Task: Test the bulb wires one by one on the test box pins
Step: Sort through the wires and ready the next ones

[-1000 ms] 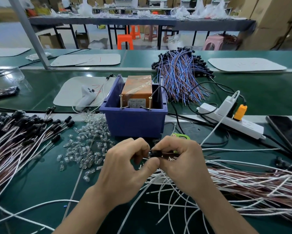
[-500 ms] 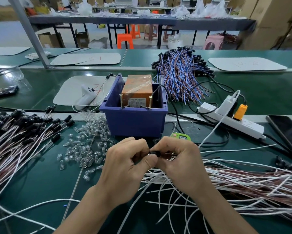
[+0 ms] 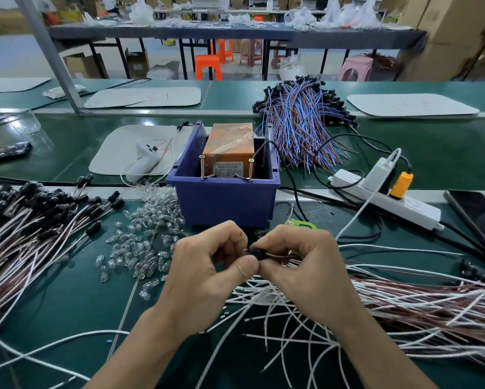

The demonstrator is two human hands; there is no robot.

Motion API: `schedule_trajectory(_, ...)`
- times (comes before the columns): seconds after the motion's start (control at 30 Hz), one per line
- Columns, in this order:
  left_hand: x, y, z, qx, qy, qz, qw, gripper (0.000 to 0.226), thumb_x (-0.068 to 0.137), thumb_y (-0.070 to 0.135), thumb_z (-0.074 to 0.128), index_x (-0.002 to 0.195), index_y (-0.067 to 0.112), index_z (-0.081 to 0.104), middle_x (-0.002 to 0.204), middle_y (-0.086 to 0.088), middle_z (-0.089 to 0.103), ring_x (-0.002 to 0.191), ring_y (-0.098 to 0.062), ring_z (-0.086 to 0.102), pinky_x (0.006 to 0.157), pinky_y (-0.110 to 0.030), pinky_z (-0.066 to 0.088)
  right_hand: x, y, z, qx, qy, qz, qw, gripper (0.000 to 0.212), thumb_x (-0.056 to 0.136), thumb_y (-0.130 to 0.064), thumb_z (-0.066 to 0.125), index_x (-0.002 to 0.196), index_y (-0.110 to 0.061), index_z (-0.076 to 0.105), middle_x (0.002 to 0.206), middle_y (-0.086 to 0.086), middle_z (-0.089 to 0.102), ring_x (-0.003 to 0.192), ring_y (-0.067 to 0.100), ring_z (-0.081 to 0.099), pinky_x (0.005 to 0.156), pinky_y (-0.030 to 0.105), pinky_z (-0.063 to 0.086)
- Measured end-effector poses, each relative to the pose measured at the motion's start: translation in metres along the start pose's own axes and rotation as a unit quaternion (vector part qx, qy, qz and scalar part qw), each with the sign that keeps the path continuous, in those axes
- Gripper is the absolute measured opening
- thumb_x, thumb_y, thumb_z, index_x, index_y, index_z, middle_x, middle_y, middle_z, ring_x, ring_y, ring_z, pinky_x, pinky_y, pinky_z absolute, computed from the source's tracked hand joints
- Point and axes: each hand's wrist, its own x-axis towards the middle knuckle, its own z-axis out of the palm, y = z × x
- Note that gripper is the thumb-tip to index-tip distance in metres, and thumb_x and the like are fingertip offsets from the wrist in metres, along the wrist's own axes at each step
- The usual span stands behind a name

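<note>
Pinching one small black bulb socket (image 3: 255,252), curled left hand (image 3: 207,273) and right hand (image 3: 303,273) meet over green counter (image 3: 75,304). Blue plastic test box (image 3: 224,203), brass pins (image 3: 202,167) upright, just far of them.

Loose bulbs (image 3: 143,242) crowd the left, tangled wires (image 3: 404,304) the right, blue bin (image 3: 224,203) ahead.
</note>
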Motion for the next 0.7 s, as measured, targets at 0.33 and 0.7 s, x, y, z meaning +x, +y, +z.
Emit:
schedule_trajectory(0.33,0.0033,0.0032,0.0066,-0.163,-0.015,-0.049,0.985,0.021,0.078,0.033,0.074,0.076,0.018,0.059,0.066,0.009,0.052,0.061,-0.013,0.044,0.057,-0.022,0.039,-0.0021,-0.0046,0.0011,0.007,0.048,-0.02,0.999,0.019,0.075,-0.016,0.085,0.086,-0.028,0.076,0.08,-0.018,0.075,0.076,0.01,0.073,0.069,0.018,0.055)
schedule_trajectory(0.7,0.0056,-0.0023,0.0047,-0.352,0.004,-0.12,0.928,0.017,0.057,0.023,0.056,0.056,0.009,0.046,0.055,-0.011,0.035,0.058,-0.025,0.028,0.056,-0.032,0.028,-0.0036,-0.0032,0.0009,-0.006,0.078,0.007,0.997,0.022,0.075,-0.005,0.086,0.085,-0.023,0.077,0.081,-0.011,0.077,0.077,0.016,0.073,0.071,0.027,0.059)
